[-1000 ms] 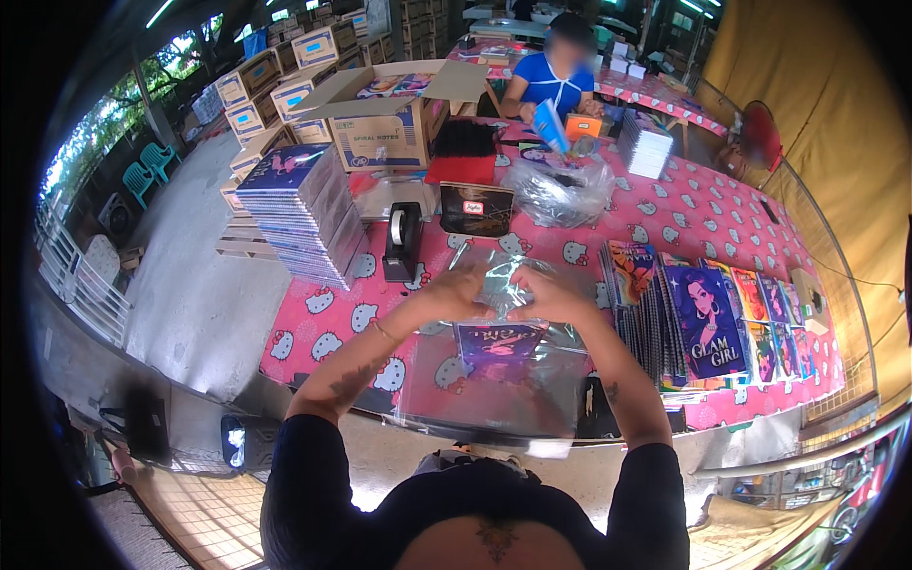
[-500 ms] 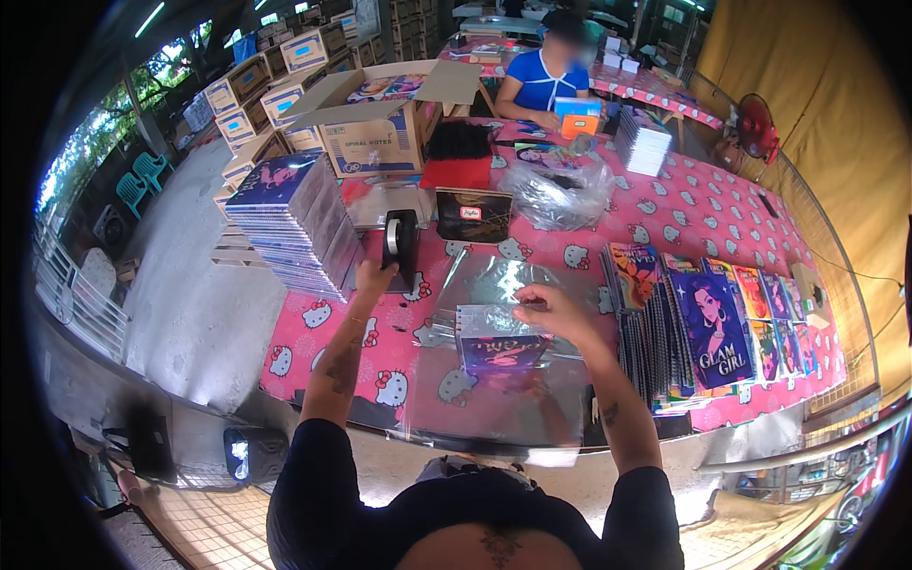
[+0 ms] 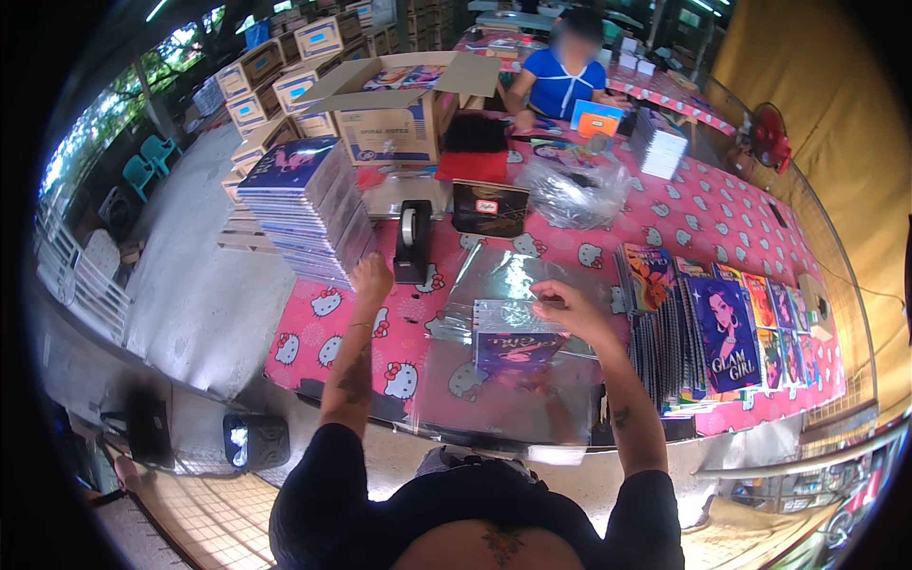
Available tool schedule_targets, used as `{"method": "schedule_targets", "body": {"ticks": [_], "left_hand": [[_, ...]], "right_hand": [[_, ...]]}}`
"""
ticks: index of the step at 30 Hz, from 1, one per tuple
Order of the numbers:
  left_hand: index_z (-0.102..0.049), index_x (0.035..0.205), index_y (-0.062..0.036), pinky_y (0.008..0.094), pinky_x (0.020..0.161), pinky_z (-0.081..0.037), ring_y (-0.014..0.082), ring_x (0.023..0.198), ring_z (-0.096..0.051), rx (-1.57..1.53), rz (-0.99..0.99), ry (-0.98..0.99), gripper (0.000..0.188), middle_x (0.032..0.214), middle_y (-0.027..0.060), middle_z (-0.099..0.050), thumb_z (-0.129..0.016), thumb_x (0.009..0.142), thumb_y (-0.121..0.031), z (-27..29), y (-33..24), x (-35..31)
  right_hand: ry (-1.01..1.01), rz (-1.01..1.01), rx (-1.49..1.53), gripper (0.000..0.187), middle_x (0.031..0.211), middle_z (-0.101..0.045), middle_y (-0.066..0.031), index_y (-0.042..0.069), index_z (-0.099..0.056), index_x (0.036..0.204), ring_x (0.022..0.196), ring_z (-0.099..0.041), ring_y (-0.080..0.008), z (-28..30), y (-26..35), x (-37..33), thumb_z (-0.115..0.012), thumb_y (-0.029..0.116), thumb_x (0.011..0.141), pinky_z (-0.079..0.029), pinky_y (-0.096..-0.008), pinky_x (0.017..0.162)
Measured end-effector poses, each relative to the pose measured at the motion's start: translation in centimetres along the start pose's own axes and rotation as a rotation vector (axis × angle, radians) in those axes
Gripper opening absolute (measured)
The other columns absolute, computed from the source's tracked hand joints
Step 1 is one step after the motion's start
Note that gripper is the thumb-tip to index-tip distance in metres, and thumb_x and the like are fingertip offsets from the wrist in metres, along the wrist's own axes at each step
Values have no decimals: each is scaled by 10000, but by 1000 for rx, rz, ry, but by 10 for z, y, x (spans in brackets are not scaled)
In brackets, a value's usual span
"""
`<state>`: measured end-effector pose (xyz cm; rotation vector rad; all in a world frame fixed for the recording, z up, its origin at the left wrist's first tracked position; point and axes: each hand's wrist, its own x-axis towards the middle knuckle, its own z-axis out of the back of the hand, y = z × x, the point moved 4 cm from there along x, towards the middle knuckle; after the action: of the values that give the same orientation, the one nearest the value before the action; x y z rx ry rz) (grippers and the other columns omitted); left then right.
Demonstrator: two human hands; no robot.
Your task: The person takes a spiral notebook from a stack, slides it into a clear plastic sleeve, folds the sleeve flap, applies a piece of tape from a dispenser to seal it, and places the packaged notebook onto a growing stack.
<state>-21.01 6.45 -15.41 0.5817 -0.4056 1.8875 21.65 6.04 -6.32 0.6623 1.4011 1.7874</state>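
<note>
My left hand (image 3: 371, 277) is raised between a tall stack of purple spiral notebooks (image 3: 309, 214) and a black tape dispenser (image 3: 413, 242). Its fingers are curled together, and anything in them is too small to see. In front of me, a purple spiral notebook (image 3: 518, 350) lies on a large sheet of clear plastic film (image 3: 442, 385), part of it folded over the notebook's far edge. My right hand (image 3: 570, 312) is at that fold, thumb and fingers bent against the film beside the notebook's far right corner.
Rows of colourful notebooks (image 3: 722, 332) lie to the right. Beyond the film are a black pouch (image 3: 489, 207), crumpled clear plastic (image 3: 575, 195) and an open carton (image 3: 389, 133). Across the pink patterned table (image 3: 693, 214) sits a person in blue (image 3: 565, 81). A fan (image 3: 768, 136) stands far right.
My left hand has come away from the tape dispenser toward the notebook stack. My right hand stays at the film. The person opposite has moved their hands apart. The whole view has shifted slightly.
</note>
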Motion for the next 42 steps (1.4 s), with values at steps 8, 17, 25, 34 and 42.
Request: {"method": "schedule_targets", "body": {"ticks": [8,17,25,34,42], "left_hand": [[-701,860,-13,355,661,-486,224,714,-641,-677,-1089,1112,454,764,59,-683,-710,828,-466,167,-241,44],[-438,1436,-53,321,996,-462,188,1172,-578,-1609,-103,1625,613,1340,108,-569,-616,966,-403,24,-182,-50],[-458,1358,-28,346,988,-450,184,1110,-567,-1852,150,776,745,1270,91,-569,-856,744,-171,112,-138,-139],[-482,1258,19,298,824,-519,172,915,-628,-1814,354,-412,592,1065,115,-652,-805,795,-160,271,15,59],[-540,1152,137,439,946,-467,331,1111,-573,-871,943,-245,886,1165,274,-587,-750,728,-612,201,155,184]], "right_hand": [[-27,24,12,451,997,-637,-37,72,-606,1252,867,-617,-118,6,-6,-2,-733,303,886,-496,-274,640],[-199,46,96,703,1363,-468,-107,106,-483,1403,1000,-604,-184,4,18,-27,-797,310,808,-501,-341,850],[-167,132,309,892,1413,-478,-136,19,-284,1515,1275,-478,-210,-33,-68,-33,-794,294,836,-361,-347,1081],[-193,445,188,644,1531,-341,-155,94,-335,1504,1342,-462,-292,-48,113,-64,-651,211,955,-381,-382,1065],[-562,424,108,115,946,-654,-107,-11,-577,893,933,-636,-192,-13,97,-152,-628,82,938,-490,-325,861]]}}
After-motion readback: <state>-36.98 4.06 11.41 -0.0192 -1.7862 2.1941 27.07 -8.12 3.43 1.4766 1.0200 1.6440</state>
